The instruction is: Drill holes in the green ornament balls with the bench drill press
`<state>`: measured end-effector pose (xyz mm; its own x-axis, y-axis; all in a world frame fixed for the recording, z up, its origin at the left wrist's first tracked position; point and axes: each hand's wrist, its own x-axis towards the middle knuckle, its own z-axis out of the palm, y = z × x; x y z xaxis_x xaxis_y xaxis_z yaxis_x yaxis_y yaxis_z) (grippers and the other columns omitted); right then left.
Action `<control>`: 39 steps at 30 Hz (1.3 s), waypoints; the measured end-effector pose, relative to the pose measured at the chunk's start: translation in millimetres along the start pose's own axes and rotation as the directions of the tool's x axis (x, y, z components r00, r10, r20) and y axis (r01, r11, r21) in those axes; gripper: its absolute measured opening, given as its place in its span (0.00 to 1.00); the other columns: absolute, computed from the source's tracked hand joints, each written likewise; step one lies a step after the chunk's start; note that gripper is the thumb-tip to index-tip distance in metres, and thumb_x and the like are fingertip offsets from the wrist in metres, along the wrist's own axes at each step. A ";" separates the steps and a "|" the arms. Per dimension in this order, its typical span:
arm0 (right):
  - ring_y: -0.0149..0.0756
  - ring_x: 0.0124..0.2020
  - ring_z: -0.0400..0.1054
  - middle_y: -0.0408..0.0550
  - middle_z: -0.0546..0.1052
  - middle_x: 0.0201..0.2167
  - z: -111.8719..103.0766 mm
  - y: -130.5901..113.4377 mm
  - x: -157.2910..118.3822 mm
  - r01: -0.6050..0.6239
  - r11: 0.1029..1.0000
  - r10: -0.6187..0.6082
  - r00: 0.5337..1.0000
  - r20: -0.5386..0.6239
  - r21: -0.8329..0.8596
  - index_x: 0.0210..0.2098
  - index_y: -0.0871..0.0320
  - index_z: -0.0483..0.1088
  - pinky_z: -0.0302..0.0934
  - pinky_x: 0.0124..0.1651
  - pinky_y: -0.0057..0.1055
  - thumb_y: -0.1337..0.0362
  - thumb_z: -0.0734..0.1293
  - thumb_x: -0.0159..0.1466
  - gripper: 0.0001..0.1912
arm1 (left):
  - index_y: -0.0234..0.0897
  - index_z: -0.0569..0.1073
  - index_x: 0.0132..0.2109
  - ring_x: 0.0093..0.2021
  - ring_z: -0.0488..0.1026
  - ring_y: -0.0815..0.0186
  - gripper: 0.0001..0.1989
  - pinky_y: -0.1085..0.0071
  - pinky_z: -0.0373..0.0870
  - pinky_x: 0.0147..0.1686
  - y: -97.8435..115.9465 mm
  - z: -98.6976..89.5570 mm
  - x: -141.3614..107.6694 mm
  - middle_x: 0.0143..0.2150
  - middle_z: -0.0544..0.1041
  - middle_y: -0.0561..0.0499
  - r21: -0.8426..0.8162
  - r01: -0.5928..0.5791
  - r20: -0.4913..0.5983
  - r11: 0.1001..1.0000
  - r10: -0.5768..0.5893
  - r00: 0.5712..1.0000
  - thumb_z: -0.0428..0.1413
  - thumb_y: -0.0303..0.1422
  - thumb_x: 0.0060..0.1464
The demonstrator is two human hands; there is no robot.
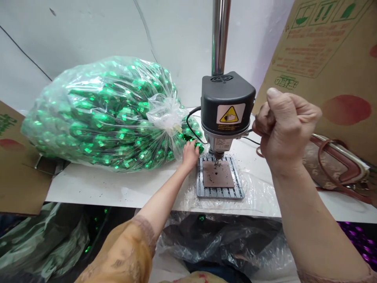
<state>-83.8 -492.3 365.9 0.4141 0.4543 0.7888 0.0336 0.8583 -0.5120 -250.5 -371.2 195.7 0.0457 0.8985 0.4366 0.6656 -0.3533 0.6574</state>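
Left hand (191,153), centre, fingers part-curled at green beads (199,147) by the bag (103,118) mouth; grip can't be told. Right hand (284,129) fisted beside drill (228,104); can't tell if round a lever. Good practice, I judge: fingers clear of the bit, beads square over the pad (225,179) hole, pressure even. White tabletop (88,188), dark shavings round the drill. Pale wall (97,27) behind; carton (330,59) upper right.
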 end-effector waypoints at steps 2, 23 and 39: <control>0.21 0.11 0.48 0.37 0.57 0.09 0.1 0.2 -0.6 -0.007 1.000 0.007 1.000 0.000 -0.017 0.13 0.59 0.57 0.40 0.14 0.27 0.67 0.67 0.60 0.22 | 0.36 0.74 0.42 0.50 0.69 0.46 0.08 0.53 0.63 0.52 -1.6 13.6 21.7 0.46 0.69 0.39 0.001 0.035 0.055 0.999 -0.035 0.998 0.57 0.27 0.53; 0.19 0.10 0.47 0.36 0.57 0.09 0.4 2.6 1.3 0.035 0.999 -0.035 0.999 0.008 0.016 0.14 0.59 0.57 0.39 0.13 0.24 0.66 0.67 0.61 0.22 | 0.37 0.72 0.50 0.49 0.74 0.61 0.29 0.64 0.70 0.49 9.2 -6.3 -80.7 0.49 0.77 0.45 -0.809 0.338 0.304 0.480 -0.151 0.941 0.69 0.42 0.42; 0.20 0.12 0.46 0.35 0.54 0.11 0.5 2.0 0.3 0.031 0.999 -0.030 0.999 0.039 -0.022 0.15 0.57 0.54 0.39 0.14 0.26 0.60 0.67 0.64 0.25 | 0.37 0.73 0.49 0.47 0.74 0.59 0.25 0.64 0.70 0.47 19.2 11.6 -86.8 0.48 0.77 0.46 -0.657 0.118 0.191 0.744 0.012 0.982 0.68 0.34 0.43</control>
<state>-84.1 -490.3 365.2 0.3775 0.4371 0.8163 0.0666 0.8665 -0.4948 -233.0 -452.9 163.3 0.1949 0.9273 0.3196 0.0110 -0.3279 0.9447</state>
